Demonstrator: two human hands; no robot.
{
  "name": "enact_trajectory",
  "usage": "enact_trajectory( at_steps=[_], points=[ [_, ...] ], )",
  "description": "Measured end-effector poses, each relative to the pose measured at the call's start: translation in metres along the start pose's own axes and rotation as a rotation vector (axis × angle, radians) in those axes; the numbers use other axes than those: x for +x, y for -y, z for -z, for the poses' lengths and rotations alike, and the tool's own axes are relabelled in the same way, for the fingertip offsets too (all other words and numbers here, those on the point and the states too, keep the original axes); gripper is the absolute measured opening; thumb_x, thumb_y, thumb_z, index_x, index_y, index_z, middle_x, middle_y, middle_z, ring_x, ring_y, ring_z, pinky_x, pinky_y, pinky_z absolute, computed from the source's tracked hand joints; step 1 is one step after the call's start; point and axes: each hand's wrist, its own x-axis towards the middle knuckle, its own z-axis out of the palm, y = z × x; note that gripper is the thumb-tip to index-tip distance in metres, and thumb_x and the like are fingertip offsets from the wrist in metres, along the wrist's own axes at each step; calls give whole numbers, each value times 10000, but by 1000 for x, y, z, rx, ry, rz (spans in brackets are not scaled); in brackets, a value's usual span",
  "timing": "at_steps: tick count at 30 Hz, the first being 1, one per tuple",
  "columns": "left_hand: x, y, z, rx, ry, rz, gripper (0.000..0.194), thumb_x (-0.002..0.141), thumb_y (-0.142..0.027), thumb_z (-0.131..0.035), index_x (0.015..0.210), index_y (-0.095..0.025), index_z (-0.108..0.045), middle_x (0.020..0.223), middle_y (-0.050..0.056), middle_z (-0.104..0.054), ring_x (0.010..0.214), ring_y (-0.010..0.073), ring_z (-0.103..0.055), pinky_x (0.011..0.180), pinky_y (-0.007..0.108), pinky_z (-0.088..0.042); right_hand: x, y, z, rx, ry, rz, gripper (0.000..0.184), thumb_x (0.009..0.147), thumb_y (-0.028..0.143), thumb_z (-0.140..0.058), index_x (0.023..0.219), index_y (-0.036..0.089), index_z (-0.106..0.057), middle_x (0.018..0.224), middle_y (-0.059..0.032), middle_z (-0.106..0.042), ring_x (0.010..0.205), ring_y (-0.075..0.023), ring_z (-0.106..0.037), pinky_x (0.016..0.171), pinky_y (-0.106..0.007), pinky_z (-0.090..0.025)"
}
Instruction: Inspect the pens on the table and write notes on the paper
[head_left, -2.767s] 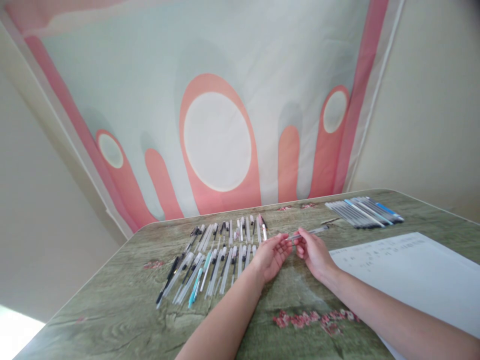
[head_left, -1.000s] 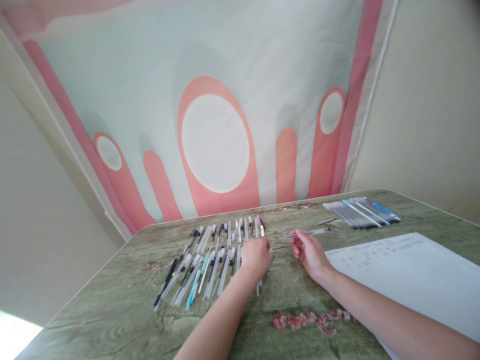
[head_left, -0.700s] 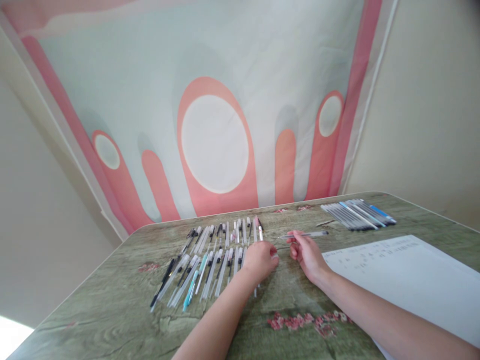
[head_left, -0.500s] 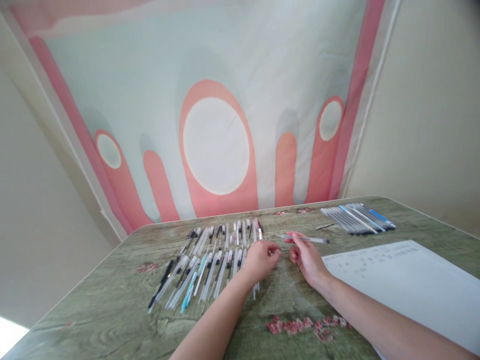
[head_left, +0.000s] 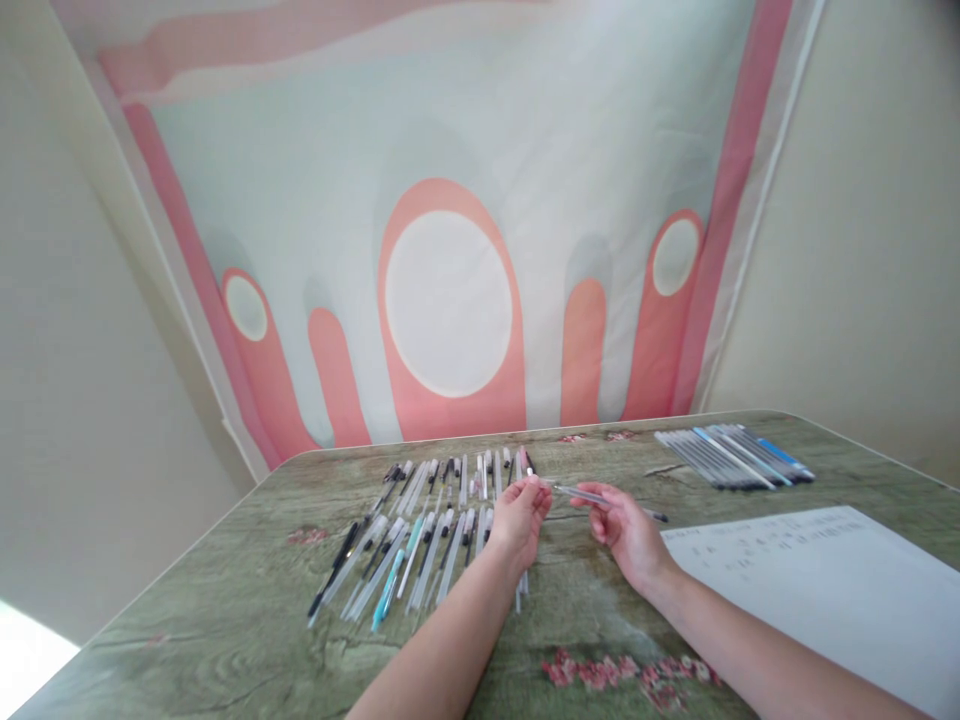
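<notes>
A slim clear-barrelled pen (head_left: 580, 492) lies across the fingers of my right hand (head_left: 628, 535), closed round it, its dark end poking out to the right. My left hand (head_left: 519, 522) is pinched at the pen's other end. Whatever sits between those fingertips is small and pale, too small to name. Just left of my left hand, two rows of taken-apart pens spread over the table: clear barrels (head_left: 426, 565), dark refills and caps. A turquoise pen (head_left: 390, 590) lies in the front row. My left forearm and hand hide part of these rows.
At the back right several pens (head_left: 727, 460) lie side by side, some of them blue. A white sheet with handwriting (head_left: 817, 590) lies under and beside my right forearm. The wood-patterned tabletop (head_left: 247, 560) ends at a patterned cloth (head_left: 450, 300) behind.
My left hand has turned and moved its fingertips up to the pen's left end. The pen in my right hand now tilts more, its dark end lower. The view has shifted slightly.
</notes>
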Motion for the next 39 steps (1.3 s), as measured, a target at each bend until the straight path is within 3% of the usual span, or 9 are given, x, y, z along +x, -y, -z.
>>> enact_trajectory(
  at_steps=[11, 18, 23, 28, 33, 39],
  points=[
    [-5, 4, -2, 92, 38, 5, 205, 638, -263, -675, 715, -114, -558, 651, 32, -605, 613, 87, -569, 655, 217, -446, 0, -4, -4, -94, -47, 29, 234, 683, 359, -580, 812, 170, -624, 699, -40, -659, 403, -68, -390, 361, -199, -264],
    [-8, 10, -4, 233, 59, -112, 321, 672, -307, -632, 921, -132, -529, 827, 70, -615, 754, 152, -603, 673, 261, -469, -2, -5, -7, -165, -60, 61, 261, 684, 419, -605, 806, 189, -599, 701, -17, -643, 398, -53, -364, 368, -196, -257],
    [-14, 18, -10, 304, 106, -212, 497, 651, -274, -657, 1075, -171, -420, 902, 71, -590, 774, 163, -603, 653, 258, -470, -1, -7, -5, -209, -83, 82, 304, 669, 463, -605, 810, 193, -593, 494, 43, -513, 402, -71, -367, 378, -196, -253],
    [-21, 21, -13, 285, 120, -200, 533, 674, -315, -641, 1109, -185, -362, 843, 47, -587, 783, 153, -595, 690, 271, -459, -6, -7, -7, -282, -44, 115, 307, 704, 462, -574, 832, 183, -585, 476, 48, -439, 432, -80, -368, 382, -192, -261],
    [-20, 19, -10, 287, 51, -222, 487, 689, -336, -625, 1077, -177, -378, 819, 35, -586, 724, 115, -577, 639, 225, -429, -12, -5, -11, -369, 39, 136, 329, 714, 419, -585, 937, 178, -581, 483, 52, -406, 434, -76, -343, 381, -190, -270],
    [-8, 6, -5, 277, 14, -363, 515, 697, -333, -617, 1145, -206, -398, 796, 18, -584, 679, 84, -545, 613, 194, -389, -12, -5, -13, -369, 17, 154, 351, 734, 432, -551, 965, 171, -585, 594, 29, -451, 433, -60, -342, 369, -189, -271]
  ],
)
